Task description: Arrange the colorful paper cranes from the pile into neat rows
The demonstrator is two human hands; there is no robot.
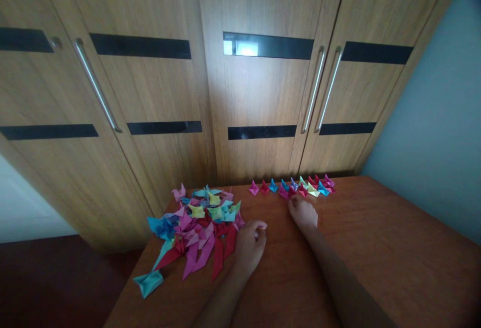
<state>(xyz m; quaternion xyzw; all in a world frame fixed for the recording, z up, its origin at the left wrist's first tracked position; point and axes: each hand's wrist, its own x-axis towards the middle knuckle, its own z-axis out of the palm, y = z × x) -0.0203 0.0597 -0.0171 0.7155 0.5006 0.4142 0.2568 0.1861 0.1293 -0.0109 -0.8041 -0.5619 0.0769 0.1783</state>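
Note:
My right hand (pixel 303 213) reaches to the front row of small folded-paper figures, its fingers closed together at a dark red paper figure (pixel 292 192). The fingertips are partly hidden, but they appear to pinch its lower edge. My left hand (pixel 250 248) rests on the table just right of a loose heap of origami pieces (pixel 195 225). Its fingers are curled in, and I see nothing held in them. The heap mixes pink, red, blue, teal and yellow paper, with long pointed strips hanging toward me. A pink figure (pixel 254 187) stands at the left end of the back row.
The brown wooden table (pixel 361 268) reaches back to a wooden wardrobe (pixel 259 157) with metal handles (pixel 313 92). A single teal paper piece (pixel 149 283) lies near the table's left edge. A pale blue wall (pixel 424 132) rises on the right.

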